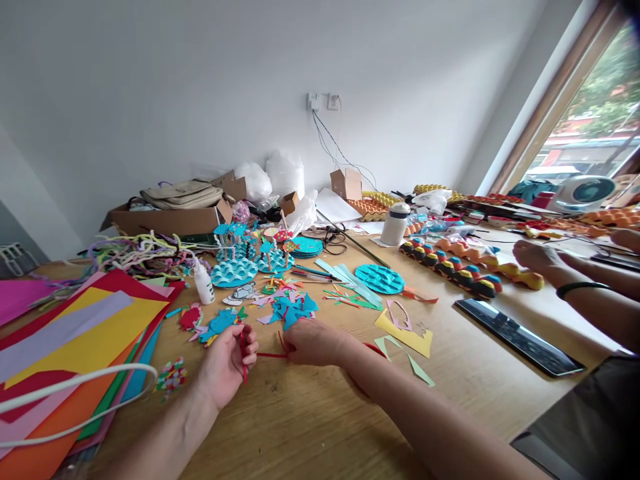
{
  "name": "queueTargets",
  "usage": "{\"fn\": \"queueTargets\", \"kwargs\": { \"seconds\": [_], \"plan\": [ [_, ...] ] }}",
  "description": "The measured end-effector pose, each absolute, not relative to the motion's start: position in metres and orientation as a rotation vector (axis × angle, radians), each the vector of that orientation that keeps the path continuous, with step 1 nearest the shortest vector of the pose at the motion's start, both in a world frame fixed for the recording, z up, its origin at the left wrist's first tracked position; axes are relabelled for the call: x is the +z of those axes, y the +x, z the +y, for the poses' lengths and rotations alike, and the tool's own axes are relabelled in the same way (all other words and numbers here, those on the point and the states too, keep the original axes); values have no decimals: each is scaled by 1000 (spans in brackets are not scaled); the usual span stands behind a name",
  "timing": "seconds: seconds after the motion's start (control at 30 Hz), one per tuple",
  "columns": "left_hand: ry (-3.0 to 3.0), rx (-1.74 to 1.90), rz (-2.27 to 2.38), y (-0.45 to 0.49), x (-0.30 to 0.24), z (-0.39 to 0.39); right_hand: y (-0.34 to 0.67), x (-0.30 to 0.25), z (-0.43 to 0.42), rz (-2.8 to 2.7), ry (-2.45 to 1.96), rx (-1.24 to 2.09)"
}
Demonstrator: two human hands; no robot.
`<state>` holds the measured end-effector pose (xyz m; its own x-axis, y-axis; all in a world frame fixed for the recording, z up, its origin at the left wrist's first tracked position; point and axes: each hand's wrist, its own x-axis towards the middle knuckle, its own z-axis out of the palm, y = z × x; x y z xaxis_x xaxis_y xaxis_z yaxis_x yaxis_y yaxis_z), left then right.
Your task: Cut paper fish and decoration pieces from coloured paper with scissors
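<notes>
Clock positions are taken from the midpoint of the thin red flexible strand (271,355), with 12 o'clock toward the wall. The strand is located above the light-brown wood-grain table (280,420), spanning the gap between the two bare hands.

Left hand (230,360): 9 o'clock. Palm partly upturned, fingers curled around the strand; grip closed on it. A length hangs below the fingers.

Right hand (311,341): 3 o'clock. Back of hand faces up, fingers bent and directed downward. The strand reaches the fingers, but the fingertips are hidden; whether they grasp it cannot be told.

Adjacent items:
- Pile of bright-blue paper cut-outs (295,309): 1 o'clock, just beyond the right hand.
- Stack of blue paper fish shapes (221,324): 10 o'clock, near the left hand.
- White plastic squeeze bottle with nozzle (204,285): between 10 and 11 o'clock.
- Round turquoise textured disc (380,279): 2 o'clock.
- Fanned stack of multicoloured paper sheets (100,330): 9 o'clock, well apart from the left hand.
- Glossy black rectangular device (517,337): 3 o'clock.
- Another person's forearm with a black wristband (583,287): between 2 and 3 o'clock, beyond the device.
</notes>
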<state>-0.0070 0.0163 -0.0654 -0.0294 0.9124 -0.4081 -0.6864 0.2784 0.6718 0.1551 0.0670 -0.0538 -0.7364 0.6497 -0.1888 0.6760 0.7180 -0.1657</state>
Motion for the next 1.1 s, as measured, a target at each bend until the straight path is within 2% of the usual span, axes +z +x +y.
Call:
{"fn": "queueTargets", "kwargs": {
  "seconds": [0.4, 0.63, 1.1],
  "plan": [
    [223, 1391, 968, -2, -73, 18, 155, -33, 71, 2876, 1497, -706],
    [225, 1407, 874, 11, -72, 16, 128, -38, 44, 2871, 1579, -526],
    [158, 1469, 846, 17, -67, 24, 122, -43, 26, 2957, 1477, -207]
  ]
}}
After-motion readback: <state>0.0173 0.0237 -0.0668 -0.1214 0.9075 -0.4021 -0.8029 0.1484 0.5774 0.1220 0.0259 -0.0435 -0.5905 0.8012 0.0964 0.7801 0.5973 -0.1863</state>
